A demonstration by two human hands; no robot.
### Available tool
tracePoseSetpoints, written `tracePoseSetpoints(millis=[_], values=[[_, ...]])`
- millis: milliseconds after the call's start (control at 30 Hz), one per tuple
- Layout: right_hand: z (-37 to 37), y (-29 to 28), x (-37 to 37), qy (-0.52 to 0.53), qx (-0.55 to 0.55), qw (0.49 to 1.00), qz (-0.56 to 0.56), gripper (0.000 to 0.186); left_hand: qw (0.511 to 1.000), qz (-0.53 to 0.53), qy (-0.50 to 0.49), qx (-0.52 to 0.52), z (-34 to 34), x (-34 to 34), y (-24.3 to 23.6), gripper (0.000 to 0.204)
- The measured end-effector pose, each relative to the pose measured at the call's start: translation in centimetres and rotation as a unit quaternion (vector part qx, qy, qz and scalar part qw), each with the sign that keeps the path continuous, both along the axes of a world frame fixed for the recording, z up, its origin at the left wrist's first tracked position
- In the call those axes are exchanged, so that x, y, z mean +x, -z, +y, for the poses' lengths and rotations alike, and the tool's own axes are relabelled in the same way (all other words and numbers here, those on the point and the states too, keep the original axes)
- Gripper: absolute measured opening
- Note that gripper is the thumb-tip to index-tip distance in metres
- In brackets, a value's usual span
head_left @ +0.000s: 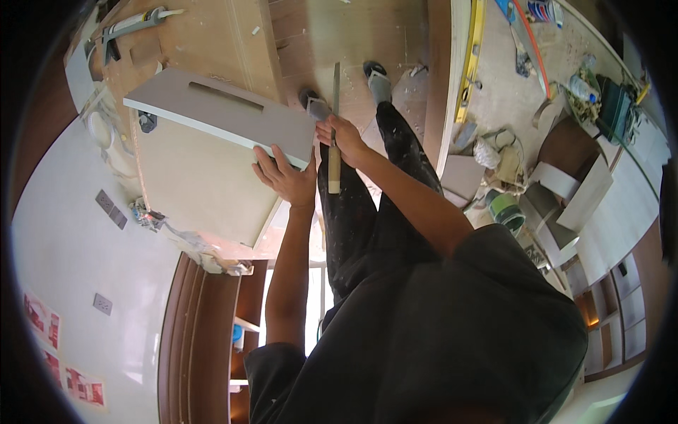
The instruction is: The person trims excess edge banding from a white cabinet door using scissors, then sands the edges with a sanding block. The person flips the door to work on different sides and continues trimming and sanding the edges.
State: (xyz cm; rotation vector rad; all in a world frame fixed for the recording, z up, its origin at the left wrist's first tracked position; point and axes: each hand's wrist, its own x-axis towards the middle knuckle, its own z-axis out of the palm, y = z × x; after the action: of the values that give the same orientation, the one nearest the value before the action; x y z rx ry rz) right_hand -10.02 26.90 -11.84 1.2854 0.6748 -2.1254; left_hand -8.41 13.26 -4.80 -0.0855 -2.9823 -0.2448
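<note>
My right hand [345, 140] is closed around a file [335, 173] with a long narrow metal blade and a pale wooden handle. The blade points away from me and the handle hangs toward my body. Just left of it lies a thick grey panel [212, 106] with a pale edge and a long dark slot cut in its face. My left hand [289, 175] rests on the panel's near edge by its right corner, fingers spread and thumb at the corner. Under the panel is a large beige board [205, 180]. The file's blade is apart from the panel.
A caulking gun [134, 28] lies at the far left of the worktop. At right are a yellow spirit level [471, 63], a handsaw [530, 42], a green-banded can [504, 209] and board offcuts [565, 152]. A white wall with sockets [111, 209] stands at left.
</note>
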Motion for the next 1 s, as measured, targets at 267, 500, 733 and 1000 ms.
tracePoseSetpoints(millis=[267,500,733,1000], values=[[2.0,2.3,-1.6,0.015,-0.056,0.996,-0.071,0.037,1.000,-0.019,0.010,-0.023,-0.2,0.0,-0.2,0.097],[15.6,8.8,2.6,-0.260,0.562,0.784,-0.049,0.033,0.997,0.025,0.040,-0.061,-0.4,-0.3,0.7,0.098],[33.0,13.7,11.9,-0.212,0.678,0.662,-0.239,0.030,0.992,-0.011,0.030,-0.124,0.0,-0.2,0.2,0.101],[36.3,18.2,17.0,-0.190,0.647,0.708,-0.208,0.037,0.991,-0.040,0.021,-0.128,-0.4,-0.2,0.1,0.109]])
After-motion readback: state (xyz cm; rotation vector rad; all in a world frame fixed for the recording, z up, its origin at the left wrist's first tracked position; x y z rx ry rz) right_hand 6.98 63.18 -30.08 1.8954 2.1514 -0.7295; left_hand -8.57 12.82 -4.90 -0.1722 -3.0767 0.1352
